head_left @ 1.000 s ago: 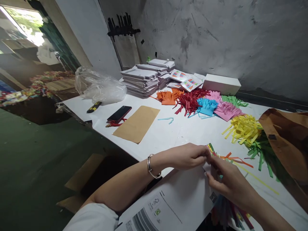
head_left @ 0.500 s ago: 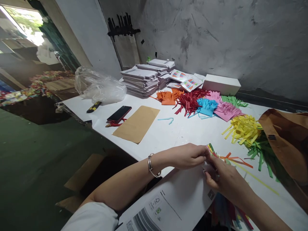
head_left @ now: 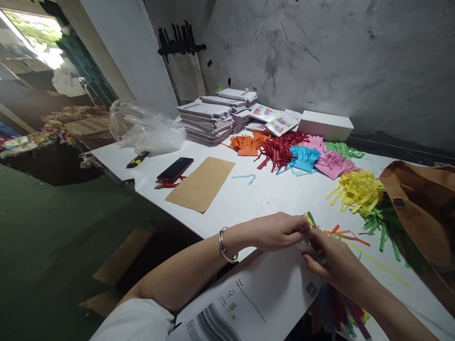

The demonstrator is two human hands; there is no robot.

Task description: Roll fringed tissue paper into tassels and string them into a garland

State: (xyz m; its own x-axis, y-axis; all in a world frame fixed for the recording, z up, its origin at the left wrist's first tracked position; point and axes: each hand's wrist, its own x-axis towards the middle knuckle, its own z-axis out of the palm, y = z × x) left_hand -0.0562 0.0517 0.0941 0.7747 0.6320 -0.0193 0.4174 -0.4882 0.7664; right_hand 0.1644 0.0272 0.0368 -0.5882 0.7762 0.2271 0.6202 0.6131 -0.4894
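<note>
A white printed card (head_left: 270, 279) with a barcode lies slanted before me, partly off the table's near edge. My left hand (head_left: 282, 232), a silver bangle at its wrist, has its fingers closed at the card's upper right end. Right beside it, my right hand (head_left: 334, 260) pinches the same end between thumb and fingers. Small coloured paper ends (head_left: 308, 218) poke out above the fingertips. Below my right hand hang multicoloured paper strips (head_left: 339, 308), partly hidden by the card and my forearm. The exact spot gripped is covered by my fingers.
Fringed paper bundles in orange, dark red (head_left: 280, 150), blue, pink, green and yellow (head_left: 359, 189) lie across the table (head_left: 213, 220). Behind are card stacks (head_left: 206, 121) and a white box (head_left: 325, 125). Leftward lie brown paper (head_left: 201, 184), a phone (head_left: 176, 169), a cutter (head_left: 138, 159) and plastic (head_left: 149, 130).
My right thumb and fingers have shifted slightly at the card's end. My left hand stays nearly still, and the card keeps almost the same position.
</note>
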